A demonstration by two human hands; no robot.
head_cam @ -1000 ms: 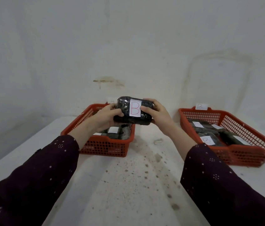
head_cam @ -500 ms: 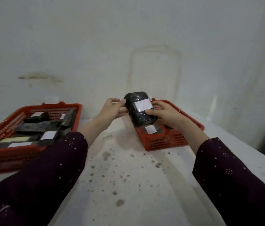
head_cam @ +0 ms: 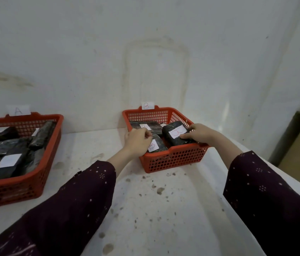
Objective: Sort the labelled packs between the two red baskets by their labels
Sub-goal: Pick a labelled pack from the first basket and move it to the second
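Half a second ago I held the B pack (head_cam: 175, 134) up in front of the right basket (head_cam: 173, 161); now it is down inside that basket, at its right side, lying tilted on what is under it, and my left hand (head_cam: 138, 143) has come off it. A white wall (head_cam: 90, 52) rises behind the stained white table (head_cam: 164, 209) that carries everything. My dark dotted sleeves (head_cam: 62, 209) reach in from below. The left basket (head_cam: 16, 191), red, sits at the left edge of view with a paper tag marked A (head_cam: 18, 110) on its back rim and several dark packs (head_cam: 1, 147) with white labels piled in it. The right basket, also red, stands well apart from it against the wall, a tag marked B (head_cam: 146, 105) on its back rim. My right hand (head_cam: 199, 134) grips the B pack's right end, fingers curled over it and thumb on top just beside the red letter. My left hand is over the basket's near left corner, fingers curled in above another pack (head_cam: 158, 145) whose label also reads B; I cannot tell whether they hold it. A third pack (head_cam: 154, 126) lies at the back
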